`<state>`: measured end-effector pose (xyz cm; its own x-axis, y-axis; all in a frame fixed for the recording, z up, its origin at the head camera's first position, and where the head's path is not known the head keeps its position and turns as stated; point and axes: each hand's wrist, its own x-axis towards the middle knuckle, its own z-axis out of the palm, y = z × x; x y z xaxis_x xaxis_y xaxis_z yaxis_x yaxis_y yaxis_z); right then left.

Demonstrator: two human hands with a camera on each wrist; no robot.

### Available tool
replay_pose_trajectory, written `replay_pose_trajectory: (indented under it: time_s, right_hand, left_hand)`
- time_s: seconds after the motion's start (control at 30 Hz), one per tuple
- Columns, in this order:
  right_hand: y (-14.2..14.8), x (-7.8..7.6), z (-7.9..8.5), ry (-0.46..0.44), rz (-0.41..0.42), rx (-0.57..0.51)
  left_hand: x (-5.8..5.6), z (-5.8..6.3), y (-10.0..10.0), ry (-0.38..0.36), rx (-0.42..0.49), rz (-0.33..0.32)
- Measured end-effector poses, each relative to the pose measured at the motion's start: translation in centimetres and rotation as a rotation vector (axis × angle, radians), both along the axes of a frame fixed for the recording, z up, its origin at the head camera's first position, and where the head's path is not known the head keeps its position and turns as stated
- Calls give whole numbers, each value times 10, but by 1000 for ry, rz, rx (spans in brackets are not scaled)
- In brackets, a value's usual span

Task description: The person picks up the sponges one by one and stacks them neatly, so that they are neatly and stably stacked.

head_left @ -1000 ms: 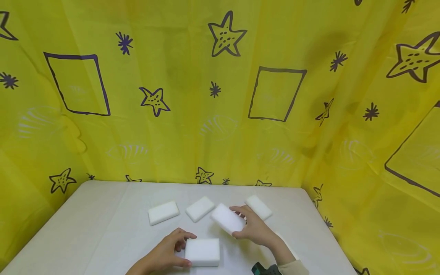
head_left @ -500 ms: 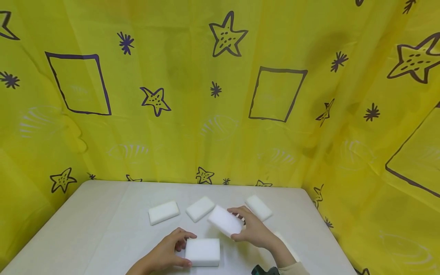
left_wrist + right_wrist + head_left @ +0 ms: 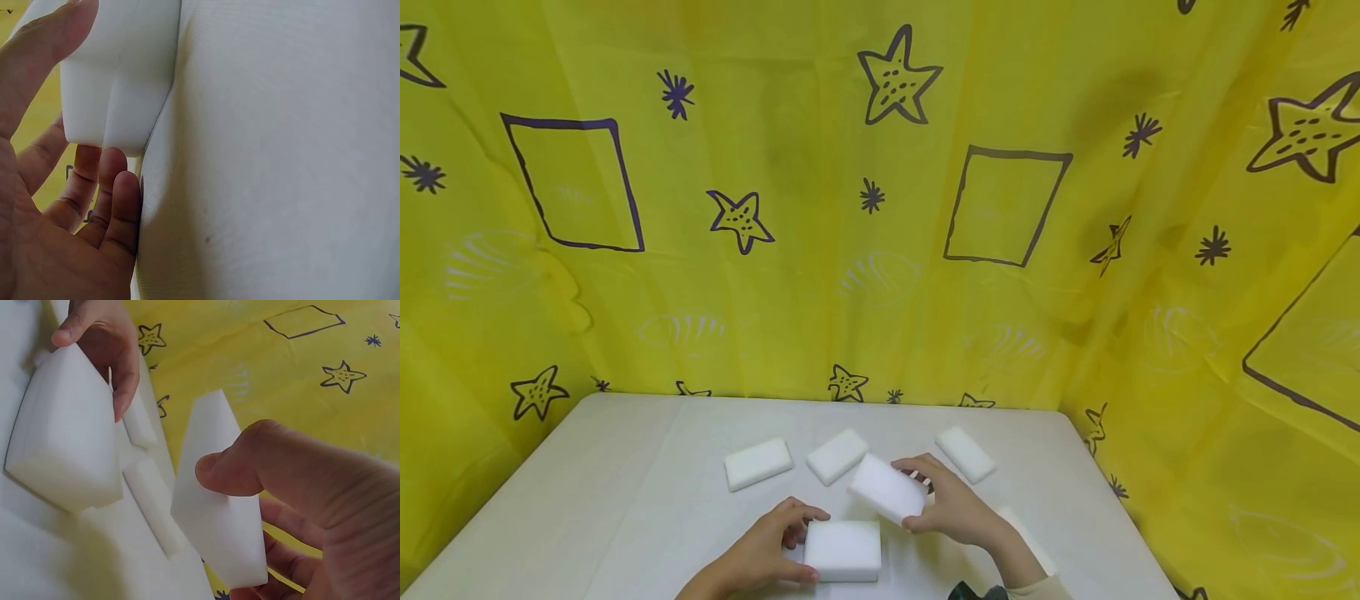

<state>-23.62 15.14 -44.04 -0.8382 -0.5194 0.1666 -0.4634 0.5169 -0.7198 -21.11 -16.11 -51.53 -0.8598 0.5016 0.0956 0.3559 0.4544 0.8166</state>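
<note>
White rectangular sponges lie about the table. At the near middle, my left hand (image 3: 763, 550) grips the left end of a sponge stack (image 3: 844, 550), thumb at the near side and fingertips at the far side. A seam between two layers shows on the stack (image 3: 119, 81) in the left wrist view. My right hand (image 3: 958, 508) pinches another sponge (image 3: 889, 489) between thumb and fingers. That sponge is tilted and raised off the table, just behind and right of the stack. In the right wrist view the thumb presses on the held sponge's (image 3: 219, 525) broad face.
Farther back lie a left sponge (image 3: 758, 464), a middle sponge (image 3: 837, 456) and a right sponge (image 3: 966, 454). One more sponge (image 3: 1030, 537) is partly hidden by the right forearm. A yellow patterned curtain (image 3: 805, 283) encloses the white table (image 3: 640, 500).
My right hand has moved slightly left and down with its sponge, closer to the stack. The left hand and the stack hold still.
</note>
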Motion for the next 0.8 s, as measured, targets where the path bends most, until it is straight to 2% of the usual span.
replay_pose_trajectory:
  time_s: [0.33, 0.8]
  right_hand:
    - [-1, 4, -1, 4, 46, -9]
    - [-4, 5, -7, -39, 94, -25]
  left_hand:
    - [0, -1, 0, -2, -14, 13]
    - [0, -2, -1, 10, -11, 8]
